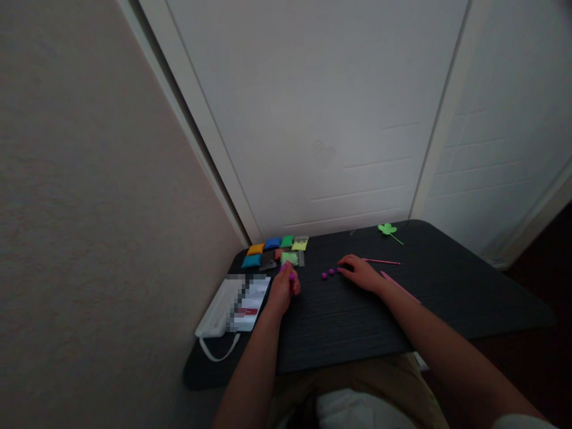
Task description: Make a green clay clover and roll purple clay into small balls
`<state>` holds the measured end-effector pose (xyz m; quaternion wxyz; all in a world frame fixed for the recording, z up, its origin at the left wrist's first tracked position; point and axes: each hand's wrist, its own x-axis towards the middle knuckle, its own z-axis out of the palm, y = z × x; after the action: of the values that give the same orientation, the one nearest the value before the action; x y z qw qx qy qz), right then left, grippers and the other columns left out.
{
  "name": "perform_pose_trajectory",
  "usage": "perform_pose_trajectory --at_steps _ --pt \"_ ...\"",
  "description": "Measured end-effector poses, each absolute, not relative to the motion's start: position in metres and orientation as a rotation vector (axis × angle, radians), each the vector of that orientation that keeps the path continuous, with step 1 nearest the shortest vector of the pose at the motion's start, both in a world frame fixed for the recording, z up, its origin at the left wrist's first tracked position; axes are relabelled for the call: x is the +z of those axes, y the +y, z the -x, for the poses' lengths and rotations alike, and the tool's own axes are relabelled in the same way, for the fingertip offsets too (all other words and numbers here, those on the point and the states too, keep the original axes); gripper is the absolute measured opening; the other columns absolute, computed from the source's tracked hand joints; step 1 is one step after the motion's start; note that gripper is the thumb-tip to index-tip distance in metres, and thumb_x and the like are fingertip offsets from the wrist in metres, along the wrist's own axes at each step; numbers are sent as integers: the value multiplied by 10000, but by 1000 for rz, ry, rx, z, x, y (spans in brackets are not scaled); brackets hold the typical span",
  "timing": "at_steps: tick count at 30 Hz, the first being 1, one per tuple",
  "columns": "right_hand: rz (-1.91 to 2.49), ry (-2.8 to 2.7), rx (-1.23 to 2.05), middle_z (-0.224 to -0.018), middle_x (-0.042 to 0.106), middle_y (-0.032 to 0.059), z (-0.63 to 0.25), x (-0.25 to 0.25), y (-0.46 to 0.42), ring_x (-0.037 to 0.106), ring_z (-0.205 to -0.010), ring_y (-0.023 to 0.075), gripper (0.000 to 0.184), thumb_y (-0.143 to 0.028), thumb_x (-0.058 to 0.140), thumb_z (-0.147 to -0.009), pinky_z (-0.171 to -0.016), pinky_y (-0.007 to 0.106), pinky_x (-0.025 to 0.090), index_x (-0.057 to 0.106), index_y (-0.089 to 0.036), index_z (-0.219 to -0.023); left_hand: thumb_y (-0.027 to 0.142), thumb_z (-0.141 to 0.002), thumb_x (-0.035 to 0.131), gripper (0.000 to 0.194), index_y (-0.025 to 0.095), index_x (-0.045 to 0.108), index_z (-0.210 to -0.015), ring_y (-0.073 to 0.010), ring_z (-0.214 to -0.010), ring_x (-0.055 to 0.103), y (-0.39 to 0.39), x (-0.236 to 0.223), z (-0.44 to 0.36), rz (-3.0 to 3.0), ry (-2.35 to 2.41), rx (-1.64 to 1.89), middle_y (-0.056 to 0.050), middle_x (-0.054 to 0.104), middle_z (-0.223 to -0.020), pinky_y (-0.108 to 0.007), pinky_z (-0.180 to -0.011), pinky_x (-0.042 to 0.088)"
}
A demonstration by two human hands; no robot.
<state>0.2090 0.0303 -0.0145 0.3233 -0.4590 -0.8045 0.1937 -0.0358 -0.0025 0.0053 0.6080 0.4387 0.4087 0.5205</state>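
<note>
My left hand [285, 288] rests on the black table [447, 298] with its fingers curled round a small lump of purple clay [292, 276]. My right hand [360, 273] lies palm down to the right, fingertips touching a small purple clay ball [339, 270]. Two more purple balls [328, 273] sit in a row just left of it. A thin pink stick [382, 261] lies beyond the right hand, and a second pink stick [400, 287] runs beside the right wrist.
Several small packets of coloured clay [274, 250] lie at the table's back left. A green clay leaf shape [388, 229] sits near the back edge. A white device with a strap [223, 316] lies at the front left. White doors stand close behind the table.
</note>
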Motion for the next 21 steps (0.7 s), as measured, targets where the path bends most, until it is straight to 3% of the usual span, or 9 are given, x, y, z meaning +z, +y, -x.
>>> perform_pose_trajectory --at_steps 3,7,12,17,21 --pt "1210 -2106 512 -994 563 55 -209 -15 31 514 -957 168 244 -331 497 -774 -886 337 379 596 -203 -956 617 -720 382 518 176 336 -452 -55 -304 315 -2 4 36 -967 917 1236 60 313 -323 -203 -367 244" --pt "1206 -2101 507 -999 559 55 -209 -15 30 510 -960 164 251 -339 488 -779 -890 327 375 591 -200 -961 589 -724 412 520 171 354 -420 -54 -286 319 -1 1 35 -923 871 1258 47 334 -299 -204 -351 234" --pt "1198 -2101 503 -1000 558 55 -209 -14 28 507 -965 161 258 -345 482 -783 -896 320 370 589 -197 -965 466 -712 537 350 150 463 -582 -27 -273 280 2 1 38 -839 829 1369 84 365 -338 -161 -320 196" --pt "1207 -2097 510 -1005 559 58 -209 -13 29 508 -972 170 249 -332 495 -775 -898 336 370 595 -201 -961 285 -700 609 172 153 508 -746 -34 -442 499 3 2 43 -758 797 1414 25 603 -623 -138 -407 385" --pt "1210 -2093 514 -997 562 54 -209 -13 28 511 -966 169 237 -325 502 -770 -893 337 374 599 -205 -950 146 -732 564 161 136 553 -892 -53 -634 597 5 3 44 -710 761 1427 -57 643 -914 -139 -541 482"
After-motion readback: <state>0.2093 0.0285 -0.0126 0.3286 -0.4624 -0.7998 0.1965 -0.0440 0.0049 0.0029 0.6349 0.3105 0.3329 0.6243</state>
